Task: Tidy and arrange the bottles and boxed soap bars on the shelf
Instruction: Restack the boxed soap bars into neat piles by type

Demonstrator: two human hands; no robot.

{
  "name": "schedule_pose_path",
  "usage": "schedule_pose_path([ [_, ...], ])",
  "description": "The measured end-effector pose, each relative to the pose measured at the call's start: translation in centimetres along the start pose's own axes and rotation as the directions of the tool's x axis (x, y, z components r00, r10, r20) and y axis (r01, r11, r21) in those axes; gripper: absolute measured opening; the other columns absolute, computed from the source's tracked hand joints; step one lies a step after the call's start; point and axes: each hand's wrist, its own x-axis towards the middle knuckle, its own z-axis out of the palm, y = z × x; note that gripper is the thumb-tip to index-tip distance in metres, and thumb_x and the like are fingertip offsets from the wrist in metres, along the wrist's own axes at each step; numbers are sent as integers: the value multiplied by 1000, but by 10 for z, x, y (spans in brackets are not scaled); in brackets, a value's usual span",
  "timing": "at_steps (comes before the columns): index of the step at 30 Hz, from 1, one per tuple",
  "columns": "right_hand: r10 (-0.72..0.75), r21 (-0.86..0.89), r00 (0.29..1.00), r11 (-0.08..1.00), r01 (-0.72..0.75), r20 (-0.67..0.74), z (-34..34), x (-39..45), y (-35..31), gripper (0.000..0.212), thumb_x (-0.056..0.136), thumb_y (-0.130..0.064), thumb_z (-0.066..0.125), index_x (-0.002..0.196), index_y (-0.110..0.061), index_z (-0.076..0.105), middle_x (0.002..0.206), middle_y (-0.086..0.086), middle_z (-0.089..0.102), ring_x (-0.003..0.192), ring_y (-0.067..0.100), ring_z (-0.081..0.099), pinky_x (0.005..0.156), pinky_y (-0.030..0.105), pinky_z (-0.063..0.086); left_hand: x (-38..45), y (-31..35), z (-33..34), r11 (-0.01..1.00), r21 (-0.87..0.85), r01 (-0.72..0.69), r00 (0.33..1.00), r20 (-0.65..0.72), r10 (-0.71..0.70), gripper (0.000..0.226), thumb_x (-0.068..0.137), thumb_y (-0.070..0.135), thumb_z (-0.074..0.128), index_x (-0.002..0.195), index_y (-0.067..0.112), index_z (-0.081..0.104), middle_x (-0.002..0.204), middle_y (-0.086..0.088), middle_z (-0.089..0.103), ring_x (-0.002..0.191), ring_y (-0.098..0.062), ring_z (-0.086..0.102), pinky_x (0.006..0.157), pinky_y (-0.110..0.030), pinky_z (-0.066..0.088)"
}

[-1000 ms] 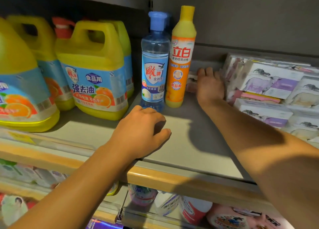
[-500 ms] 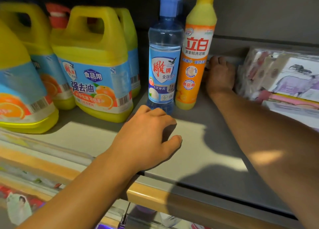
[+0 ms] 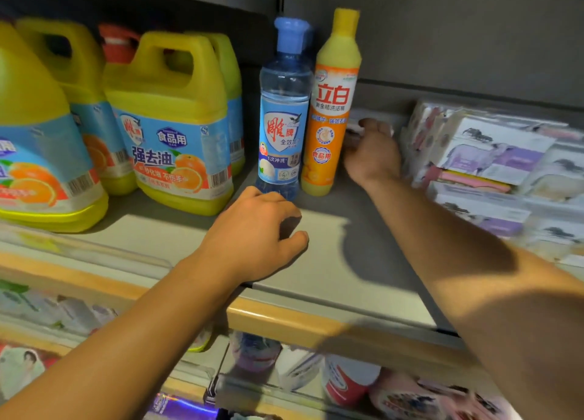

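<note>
- The grey shelf (image 3: 331, 261) carries everything, with a tan strip along its front edge.
- Yellow detergent jugs (image 3: 170, 125) with blue-and-orange labels fill the shelf's left side in rows running back to the rear wall.
- A stack of boxed soap bars (image 3: 486, 154), white and purple with animal pictures, sits at the right edge.
- A clear blue-capped bottle (image 3: 282, 119) stands upright mid-shelf, just beside and touching an orange bottle with a yellow top (image 3: 331, 113) on its right.
- The left hand (image 3: 252, 239) rests on the shelf near the front edge, just before the blue-capped bottle, fingers curled under and holding nothing.
- The right hand (image 3: 373, 154) reaches to the rear between the orange bottle and the stack, fingers curled around a small soap box (image 3: 355, 128), mostly hidden and blurred.
</note>
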Motion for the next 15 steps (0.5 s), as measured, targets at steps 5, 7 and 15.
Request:
schedule_pose_path([
  [5,-112,189,994,976,110,3,-59,-70,-15,35,88,-23,58,123,-19,59,126,5,61,118,23,55,91,27,39,-1,5,-3,1000,28,9,1000,12,-9,35,85,56,54,101,27,68,104,5,67,91,-23,50,82,-37,47],
  [7,-179,268,983,946,183,-39,-84,-98,-10,30,87,-20,61,116,-16,64,119,2,65,110,17,58,85,20,38,0,7,-5,999,33,17,1000,25,-17,34,86,54,56,104,28,69,106,2,68,95,-24,54,83,-38,48],
  [15,-19,-80,994,997,11,-105,-152,-132,69,28,88,-27,62,112,-12,67,107,13,67,101,35,60,80,34,47,2,53,1,966,-244,82,995,-39,-95,30,89,39,64,113,23,72,110,1,73,99,-18,65,77,-27,44],
])
